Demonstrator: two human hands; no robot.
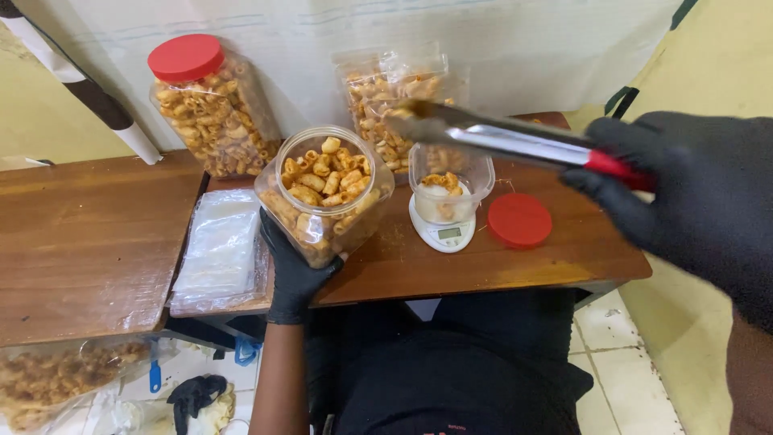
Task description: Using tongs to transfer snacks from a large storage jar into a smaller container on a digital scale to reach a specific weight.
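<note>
I see my black-gloved left hand (pixel 291 270) cupping from below a clear open plastic jar of curled orange snacks (pixel 325 193), tilted toward me over the wooden table edge (pixel 451 278); it could slip and spill. To the right, my gloved right hand (pixel 684 193) grips red-handled metal tongs (pixel 499 138) above a small tub on a white scale (pixel 445 221); a swing could topple it.

Black-gloved left hand (pixel 294 270) tilting open clear plastic snack jar (pixel 324 197); gloved right hand (pixel 692 193) gripping red-handled metal tongs (pixel 507 138) above small white scale (pixel 443 227).
</note>
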